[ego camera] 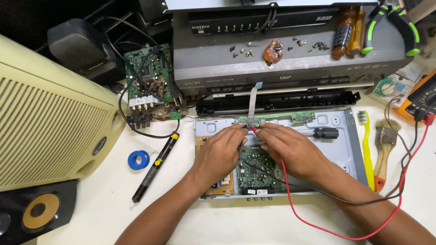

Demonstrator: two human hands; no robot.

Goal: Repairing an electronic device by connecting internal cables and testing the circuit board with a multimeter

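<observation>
My left hand (220, 152) holds a black test probe whose black lead (318, 190) runs off to the right. My right hand (290, 149) grips a red probe (254, 129) with a red lead (318, 227). Both probe tips meet at a narrow green strip board (277, 118) at the back edge of an opened grey metal chassis (338, 152). Under my hands lie a green circuit board (255, 174) and an orange-brown board (225, 186) inside the chassis. A white flat ribbon cable (252, 100) rises from the strip board.
A black-handled screwdriver (323, 133) lies in the chassis. To the left lie a black soldering tool (152, 170), blue tape roll (138, 159), another green board (150, 79) and a cream speaker (50, 118). Right: yellow toothbrush (366, 145), paintbrush (383, 145), orange multimeter (422, 97). Behind stand stacked players with screws, pliers (393, 25).
</observation>
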